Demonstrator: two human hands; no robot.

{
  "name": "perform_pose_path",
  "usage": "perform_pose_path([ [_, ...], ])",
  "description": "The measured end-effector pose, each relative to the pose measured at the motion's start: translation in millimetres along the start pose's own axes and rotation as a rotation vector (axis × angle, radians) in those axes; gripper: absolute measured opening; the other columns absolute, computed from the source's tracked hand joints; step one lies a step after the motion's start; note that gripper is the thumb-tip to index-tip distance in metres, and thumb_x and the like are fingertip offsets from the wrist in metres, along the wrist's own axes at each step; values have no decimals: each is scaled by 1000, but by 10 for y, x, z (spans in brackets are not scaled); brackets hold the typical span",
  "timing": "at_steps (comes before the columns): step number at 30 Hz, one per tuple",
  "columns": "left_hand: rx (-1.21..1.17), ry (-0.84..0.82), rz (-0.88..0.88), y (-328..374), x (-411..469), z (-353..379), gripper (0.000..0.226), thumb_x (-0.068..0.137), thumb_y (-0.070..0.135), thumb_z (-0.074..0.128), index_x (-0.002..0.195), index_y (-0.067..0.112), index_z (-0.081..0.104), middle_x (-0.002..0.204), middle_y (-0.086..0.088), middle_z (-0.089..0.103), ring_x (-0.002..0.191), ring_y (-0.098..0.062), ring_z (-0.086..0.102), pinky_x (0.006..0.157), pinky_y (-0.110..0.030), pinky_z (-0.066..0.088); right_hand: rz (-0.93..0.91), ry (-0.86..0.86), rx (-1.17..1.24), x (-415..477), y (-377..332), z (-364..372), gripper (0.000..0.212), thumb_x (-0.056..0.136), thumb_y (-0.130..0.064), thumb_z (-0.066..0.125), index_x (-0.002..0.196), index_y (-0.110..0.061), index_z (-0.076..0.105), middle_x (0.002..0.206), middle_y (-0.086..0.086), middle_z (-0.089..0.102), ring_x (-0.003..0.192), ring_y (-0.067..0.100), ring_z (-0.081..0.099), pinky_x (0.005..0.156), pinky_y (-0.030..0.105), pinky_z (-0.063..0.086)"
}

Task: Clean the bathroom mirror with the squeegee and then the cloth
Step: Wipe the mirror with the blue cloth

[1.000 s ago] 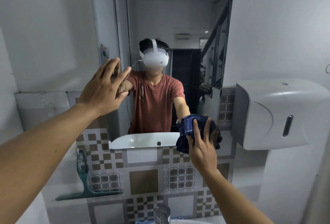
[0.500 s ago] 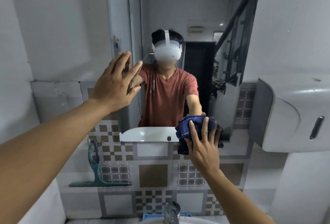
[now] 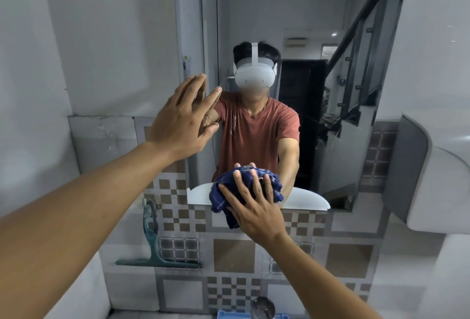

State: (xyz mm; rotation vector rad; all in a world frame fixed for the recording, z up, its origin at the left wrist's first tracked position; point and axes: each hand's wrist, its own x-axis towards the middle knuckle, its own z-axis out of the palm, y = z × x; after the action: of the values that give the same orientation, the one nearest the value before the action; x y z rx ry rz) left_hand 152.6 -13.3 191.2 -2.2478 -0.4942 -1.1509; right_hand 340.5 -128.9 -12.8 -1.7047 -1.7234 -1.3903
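Note:
The bathroom mirror hangs on the wall straight ahead and reflects a person in a red shirt. My right hand presses a bunched dark blue checked cloth flat against the mirror's lower edge, fingers spread over it. My left hand rests flat with fingers apart on the mirror's left edge, holding nothing. The green squeegee stands propped against the tiled wall at lower left, blade down, apart from both hands.
A white wall dispenser juts out at right, close to the mirror's right side. Checked tiles cover the wall below the mirror. A metal tap and a blue object sit at the bottom edge.
The view has shifted so everything sits further right and lower. My right hand has slid the cloth left along the mirror's bottom edge. My left hand stays on the mirror's left side.

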Motion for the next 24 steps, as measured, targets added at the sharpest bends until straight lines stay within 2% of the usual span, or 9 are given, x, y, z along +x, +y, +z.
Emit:
perform_pose_path([
  [2,-7,6,6,-18,-4,-5,77,91,41,64,155,15,32,161,-20,27,150,-37,24,116,-50,37,-51,-5,-2,68,-96,15,67,97,-33,58,158,-28,30,167,11,18,150,45,14,123,62,5],
  [5,-7,16,15,-36,-10,-12,75,91,41,63,154,13,35,160,-20,28,149,-36,25,116,-49,38,-110,-27,14,177,-226,20,69,94,-29,56,158,-26,29,166,10,18,151,41,9,124,59,1],
  [10,17,25,26,-49,-4,-18,74,91,43,61,154,13,36,159,-19,31,148,-36,27,116,-47,38,-235,-90,31,325,-383,46,57,99,-25,41,155,-22,36,164,11,30,151,38,23,124,56,7],
  [13,15,26,32,-50,0,-19,73,91,43,61,154,13,37,159,-18,32,148,-35,28,115,-46,39,-308,-98,37,409,-460,57,50,101,-24,40,150,-21,44,161,11,36,150,37,29,124,55,12],
  [18,-2,30,23,-43,-7,-3,73,90,42,62,153,14,38,159,-17,31,149,-34,27,112,-47,44,-429,-181,95,494,-548,92,45,102,-22,35,145,-17,49,158,12,41,149,38,30,124,55,17],
  [22,-10,18,27,-63,-12,-26,73,91,42,62,154,16,37,160,-15,30,150,-32,25,104,-46,50,-587,-263,210,441,-604,129,43,104,-18,32,137,-15,58,146,12,56,146,36,36,126,49,4],
  [24,-15,7,35,-83,-7,-39,74,91,42,63,155,17,35,161,-14,29,150,-32,24,102,-46,52,-583,-299,306,364,-672,82,41,104,-17,32,137,-13,57,141,14,58,143,38,39,127,48,3],
])
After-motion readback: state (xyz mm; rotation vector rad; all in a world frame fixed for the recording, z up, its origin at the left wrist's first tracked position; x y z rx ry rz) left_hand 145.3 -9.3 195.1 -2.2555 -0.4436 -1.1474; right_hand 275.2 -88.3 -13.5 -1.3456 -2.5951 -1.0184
